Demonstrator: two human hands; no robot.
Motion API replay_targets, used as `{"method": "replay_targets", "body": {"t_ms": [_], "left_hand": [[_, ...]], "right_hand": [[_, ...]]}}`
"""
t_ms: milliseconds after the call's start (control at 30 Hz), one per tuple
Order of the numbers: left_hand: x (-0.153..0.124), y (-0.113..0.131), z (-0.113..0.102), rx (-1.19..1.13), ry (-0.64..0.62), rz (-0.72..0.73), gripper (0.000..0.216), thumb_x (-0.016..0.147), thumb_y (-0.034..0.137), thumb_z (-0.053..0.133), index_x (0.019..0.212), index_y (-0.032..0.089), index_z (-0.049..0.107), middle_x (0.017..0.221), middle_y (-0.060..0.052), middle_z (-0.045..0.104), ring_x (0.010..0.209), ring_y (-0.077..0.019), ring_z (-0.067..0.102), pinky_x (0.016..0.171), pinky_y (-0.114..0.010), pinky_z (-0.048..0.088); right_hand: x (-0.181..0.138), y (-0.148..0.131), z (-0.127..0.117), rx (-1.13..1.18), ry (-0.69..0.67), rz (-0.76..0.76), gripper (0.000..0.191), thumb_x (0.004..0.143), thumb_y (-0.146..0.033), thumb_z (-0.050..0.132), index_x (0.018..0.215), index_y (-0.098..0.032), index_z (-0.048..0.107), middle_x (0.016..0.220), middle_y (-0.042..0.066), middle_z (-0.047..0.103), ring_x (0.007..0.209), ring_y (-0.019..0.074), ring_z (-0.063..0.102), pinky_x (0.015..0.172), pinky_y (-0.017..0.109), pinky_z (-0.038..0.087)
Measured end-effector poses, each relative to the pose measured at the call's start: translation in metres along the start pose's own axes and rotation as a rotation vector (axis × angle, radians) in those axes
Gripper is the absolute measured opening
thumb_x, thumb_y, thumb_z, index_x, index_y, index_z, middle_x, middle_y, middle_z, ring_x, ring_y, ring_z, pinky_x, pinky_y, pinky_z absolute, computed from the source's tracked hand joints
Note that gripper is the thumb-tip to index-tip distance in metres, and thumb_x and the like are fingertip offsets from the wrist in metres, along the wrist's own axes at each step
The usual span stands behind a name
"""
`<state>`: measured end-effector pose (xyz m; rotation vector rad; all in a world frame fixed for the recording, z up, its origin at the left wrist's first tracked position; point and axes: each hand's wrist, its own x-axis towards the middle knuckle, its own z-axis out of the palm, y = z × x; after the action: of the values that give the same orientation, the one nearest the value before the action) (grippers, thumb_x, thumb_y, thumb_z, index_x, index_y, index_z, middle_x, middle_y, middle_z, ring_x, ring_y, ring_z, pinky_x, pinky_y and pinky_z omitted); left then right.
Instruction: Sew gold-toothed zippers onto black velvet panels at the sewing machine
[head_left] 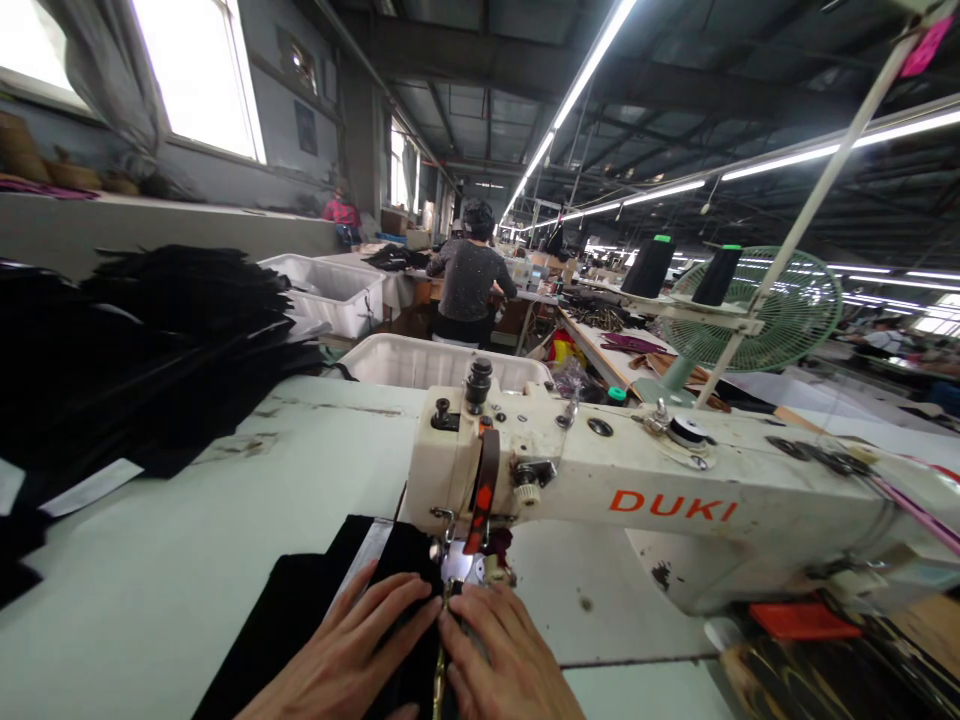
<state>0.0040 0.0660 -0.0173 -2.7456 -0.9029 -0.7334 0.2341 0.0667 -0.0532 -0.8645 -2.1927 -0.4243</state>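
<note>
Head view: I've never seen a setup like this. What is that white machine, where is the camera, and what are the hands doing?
There is one picture, taken from a camera on the worker's head, looking forward and down. The white industrial sewing machine marked DUKI stands on a pale worktable. The left hand and right hand lie flat on a piece of black fabric, pressing it at the needle area under the machine head. Neither hand grips anything. A pile of black fabric pieces lies at the left. Behind are a white plastic bin, a green fan and another person working with their back turned.
</note>
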Motion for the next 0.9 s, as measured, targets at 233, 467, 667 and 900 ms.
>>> {"method": "replay_targets", "body": {"t_ms": [233, 467, 667, 900], "left_hand": [[0.002, -0.008, 0.005, 0.017, 0.018, -0.018, 0.078, 0.081, 0.028, 0.065, 0.153, 0.028, 0.036, 0.144, -0.005, 0.054, 0.128, -0.0327, 0.055, 0.104, -0.043, 0.05], [0.009, -0.008, 0.004, 0.156, -0.038, -0.038, 0.06, 0.086, 0.034, 0.063, 0.144, 0.025, 0.051, 0.144, -0.008, 0.054, 0.122, -0.0383, 0.059, 0.087, -0.044, 0.06], [0.009, -0.007, 0.001, 0.168, -0.063, -0.019, 0.062, 0.09, 0.033, 0.059, 0.15, 0.024, 0.043, 0.144, -0.008, 0.053, 0.127, -0.0372, 0.055, 0.09, -0.046, 0.058], [0.01, -0.009, 0.0, 0.117, -0.094, -0.044, 0.062, 0.093, 0.035, 0.06, 0.151, 0.024, 0.04, 0.148, -0.007, 0.049, 0.133, -0.0355, 0.049, 0.098, -0.047, 0.052]], "right_hand": [[-0.002, 0.005, 0.008, -0.035, 0.03, -0.001, 0.025, 0.096, -0.022, 0.054, 0.117, -0.014, 0.065, 0.104, 0.009, 0.072, 0.1, 0.022, 0.066, 0.104, 0.036, 0.05], [0.013, 0.005, -0.002, -0.037, 0.02, 0.044, 0.029, 0.101, -0.024, 0.044, 0.118, -0.014, 0.065, 0.109, 0.007, 0.072, 0.1, 0.0213, 0.067, 0.098, 0.034, 0.055], [0.014, 0.003, -0.003, -0.045, 0.017, 0.038, 0.031, 0.102, -0.024, 0.043, 0.119, -0.013, 0.066, 0.115, 0.007, 0.071, 0.104, 0.0214, 0.067, 0.098, 0.033, 0.055], [0.003, 0.007, 0.001, -0.035, -0.078, 0.033, 0.035, 0.098, -0.023, 0.051, 0.13, -0.012, 0.059, 0.123, 0.009, 0.068, 0.112, 0.0217, 0.064, 0.104, 0.036, 0.051]]}}
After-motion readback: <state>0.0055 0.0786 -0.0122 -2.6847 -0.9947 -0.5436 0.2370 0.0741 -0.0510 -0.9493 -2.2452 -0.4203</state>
